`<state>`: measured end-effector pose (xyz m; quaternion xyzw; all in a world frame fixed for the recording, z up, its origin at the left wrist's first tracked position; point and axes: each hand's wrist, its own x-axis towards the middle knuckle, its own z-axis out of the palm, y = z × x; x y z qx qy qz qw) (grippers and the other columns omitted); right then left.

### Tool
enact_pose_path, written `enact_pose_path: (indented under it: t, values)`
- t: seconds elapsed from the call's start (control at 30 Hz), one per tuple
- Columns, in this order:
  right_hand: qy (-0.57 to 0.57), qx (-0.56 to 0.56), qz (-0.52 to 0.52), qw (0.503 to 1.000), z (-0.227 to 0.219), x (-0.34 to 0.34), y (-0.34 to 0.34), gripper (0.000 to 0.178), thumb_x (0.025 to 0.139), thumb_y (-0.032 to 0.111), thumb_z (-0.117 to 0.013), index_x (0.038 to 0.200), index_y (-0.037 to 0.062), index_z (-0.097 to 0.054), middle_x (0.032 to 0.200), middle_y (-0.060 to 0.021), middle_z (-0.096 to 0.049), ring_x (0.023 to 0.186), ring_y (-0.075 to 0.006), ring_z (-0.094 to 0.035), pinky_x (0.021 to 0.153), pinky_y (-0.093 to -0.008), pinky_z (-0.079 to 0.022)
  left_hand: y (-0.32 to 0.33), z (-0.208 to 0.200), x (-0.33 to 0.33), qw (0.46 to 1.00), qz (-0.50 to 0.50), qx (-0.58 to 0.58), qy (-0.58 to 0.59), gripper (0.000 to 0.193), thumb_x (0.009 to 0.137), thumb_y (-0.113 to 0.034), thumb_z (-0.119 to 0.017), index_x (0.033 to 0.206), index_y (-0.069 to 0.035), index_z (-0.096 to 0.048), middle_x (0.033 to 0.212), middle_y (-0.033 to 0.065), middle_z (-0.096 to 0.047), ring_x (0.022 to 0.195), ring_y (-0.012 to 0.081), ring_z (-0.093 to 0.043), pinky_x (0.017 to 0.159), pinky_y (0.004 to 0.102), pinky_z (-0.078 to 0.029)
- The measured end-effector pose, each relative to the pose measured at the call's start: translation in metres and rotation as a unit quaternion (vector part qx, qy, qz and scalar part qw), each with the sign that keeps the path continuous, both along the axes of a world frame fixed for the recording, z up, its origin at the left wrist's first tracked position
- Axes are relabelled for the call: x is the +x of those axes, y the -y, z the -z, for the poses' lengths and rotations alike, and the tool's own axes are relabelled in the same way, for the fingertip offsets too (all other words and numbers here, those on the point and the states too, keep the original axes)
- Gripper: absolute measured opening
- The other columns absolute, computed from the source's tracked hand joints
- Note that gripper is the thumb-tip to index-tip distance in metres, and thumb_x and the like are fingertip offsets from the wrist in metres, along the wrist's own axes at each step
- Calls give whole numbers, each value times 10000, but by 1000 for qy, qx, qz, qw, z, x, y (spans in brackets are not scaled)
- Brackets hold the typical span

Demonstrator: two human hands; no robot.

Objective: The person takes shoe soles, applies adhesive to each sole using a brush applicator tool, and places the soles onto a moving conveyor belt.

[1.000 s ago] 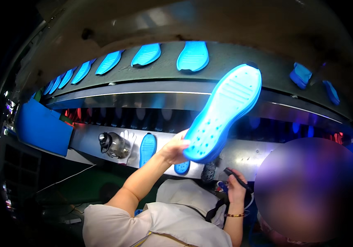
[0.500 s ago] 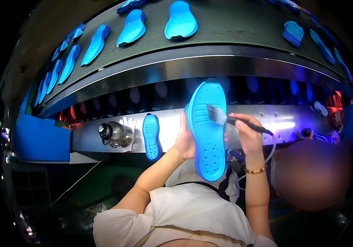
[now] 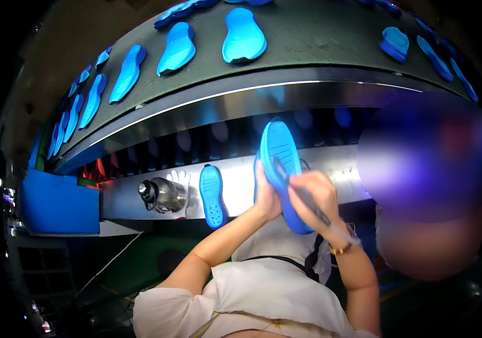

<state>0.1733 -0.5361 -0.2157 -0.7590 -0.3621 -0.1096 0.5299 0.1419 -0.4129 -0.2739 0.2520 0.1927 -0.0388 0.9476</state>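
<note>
My left hand [image 3: 267, 196] grips a bright blue shoe sole [image 3: 281, 145] by its left edge, holding it up tilted over the metal ledge. In my right hand [image 3: 315, 194] is a dark-handled brush [image 3: 278, 167], its head against the ribbed part of the sole; a pale tube runs along the wrist. Motion smears the brush and the right fingers, and my right hand hides part of the sole's lower half. A second blue sole [image 3: 211, 194], with ribs and small holes, lies on the ledge left of my left hand.
A dark-capped clear bottle [image 3: 167, 195] and a white glove [image 3: 180, 181] lie on the metal ledge [image 3: 235, 174]. Beyond, a dark green conveyor belt [image 3: 319, 42] carries several blue soles [image 3: 244, 36]. A blue box [image 3: 63, 200] stands left. Blurred patches cover the right side.
The held sole has tilted and its lower end has risen. The brush and my right hand have moved down and left, closer to my left hand. Blur now covers more at right.
</note>
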Motion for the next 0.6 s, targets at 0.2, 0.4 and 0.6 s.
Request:
enact_pose_path:
  t: [0.2,0.4,0.6]
  values:
    - [-172,-28,-177,969,-15,-11,51,159,637,54,-676,794,38,-656,781,-101,-634,771,-229,-606,703,-312,-459,-32,-20,-1,990,127,-33,45,937,735,-764,-97,1224,-35,-424,1060,196,-544,943,329,-546,852,450,-427]
    - [-239,96,-85,962,-36,25,31,169,687,-7,-645,855,-2,-643,871,-113,-620,810,-181,-596,737,-283,-464,-2,-43,-4,977,176,-108,45,868,758,-744,-118,1296,-100,-342,1157,153,-492,994,310,-522,862,462,-422]
    - [-293,141,-168,931,-48,22,41,165,689,-27,-643,853,-12,-641,875,-123,-628,808,-173,-603,741,-284,-472,-5,-54,3,990,127,-51,22,883,741,-757,-177,1296,-93,-356,1220,136,-469,1085,282,-481,929,436,-384]
